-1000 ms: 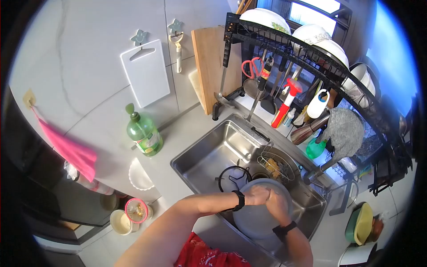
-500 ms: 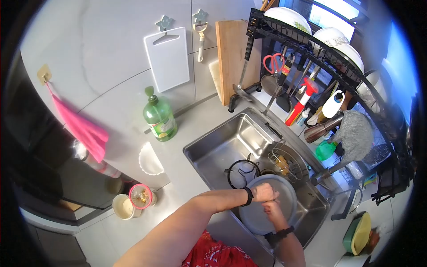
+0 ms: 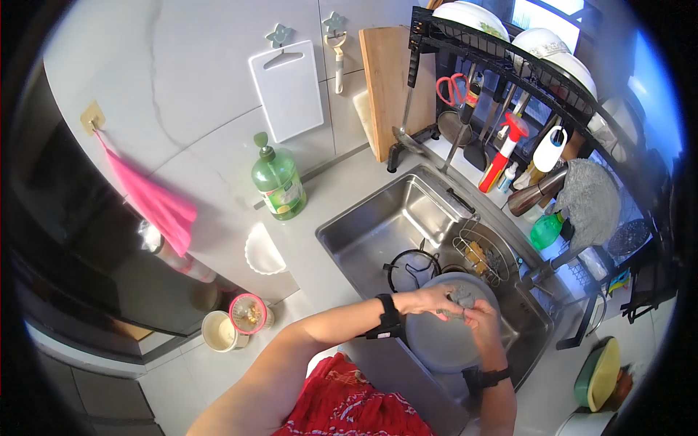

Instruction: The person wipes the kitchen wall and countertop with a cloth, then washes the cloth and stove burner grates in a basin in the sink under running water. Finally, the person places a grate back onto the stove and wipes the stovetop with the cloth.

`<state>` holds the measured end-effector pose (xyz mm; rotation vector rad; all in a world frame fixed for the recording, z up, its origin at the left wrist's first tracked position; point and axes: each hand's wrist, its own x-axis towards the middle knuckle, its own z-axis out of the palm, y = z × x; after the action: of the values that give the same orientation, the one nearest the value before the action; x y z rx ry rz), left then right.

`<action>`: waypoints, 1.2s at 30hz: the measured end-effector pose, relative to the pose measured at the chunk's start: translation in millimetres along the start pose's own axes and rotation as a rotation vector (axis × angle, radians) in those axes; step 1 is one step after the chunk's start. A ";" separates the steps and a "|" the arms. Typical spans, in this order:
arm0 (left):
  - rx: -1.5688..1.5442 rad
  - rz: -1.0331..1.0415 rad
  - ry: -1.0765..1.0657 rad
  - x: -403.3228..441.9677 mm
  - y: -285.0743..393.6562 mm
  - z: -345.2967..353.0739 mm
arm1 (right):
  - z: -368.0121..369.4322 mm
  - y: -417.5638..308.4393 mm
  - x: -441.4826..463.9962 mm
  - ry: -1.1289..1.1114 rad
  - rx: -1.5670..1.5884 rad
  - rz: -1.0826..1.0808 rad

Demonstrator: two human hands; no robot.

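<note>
A crumpled grey cloth (image 3: pixel 461 299) is bunched between my two hands, above a round grey basin (image 3: pixel 443 347) in the sink. My left hand (image 3: pixel 433 300) grips its left side with closed fingers. From the lower right, my right hand (image 3: pixel 482 321) pinches the near right part of the same cloth. Cloudy-looking grey fills the basin; whether it is water I cannot tell. Behind it, a black pan support ring (image 3: pixel 411 270) lies on the bottom of the steel sink (image 3: pixel 356 231). A wire basket (image 3: pixel 480 260) with small scraps sits in the far corner.
A green pump bottle (image 3: pixel 280 185) stands on the counter left of the sink. The black dish rack (image 3: pixel 502 64) holds bowls above hanging utensils. Another grey cloth (image 3: pixel 592 203) drapes near the faucet (image 3: pixel 545 270). Two containers (image 3: pixel 219 333) stand at lower left; a green-yellow dish (image 3: pixel 600 374) lies right.
The hands, pressed together over the basin before, have come slightly apart and the grey cloth now shows between them. The whole view has shifted a little.
</note>
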<state>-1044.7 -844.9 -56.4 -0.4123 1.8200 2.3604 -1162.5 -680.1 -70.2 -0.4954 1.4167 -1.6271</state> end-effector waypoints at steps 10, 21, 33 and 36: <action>-0.121 -0.053 0.417 -25.8 36.0 -10.3 | 31.4 -26.7 -35.5 -0.220 -0.632 -0.364; 0.315 0.378 0.162 -37.3 56.4 11.4 | 68.6 -63.0 -26.9 0.051 -0.221 -0.160; 0.067 0.173 0.181 -42.5 113.3 -83.6 | 66.5 -58.1 -0.8 0.468 -0.385 -0.307; 0.201 0.429 0.009 -36.8 141.2 -81.9 | 93.6 -55.1 14.2 0.585 -0.290 -0.366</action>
<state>-1036.6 -958.6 66.1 -0.0042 2.3166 2.3834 -1117.0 -748.4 2.4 -0.4837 2.1126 -1.9667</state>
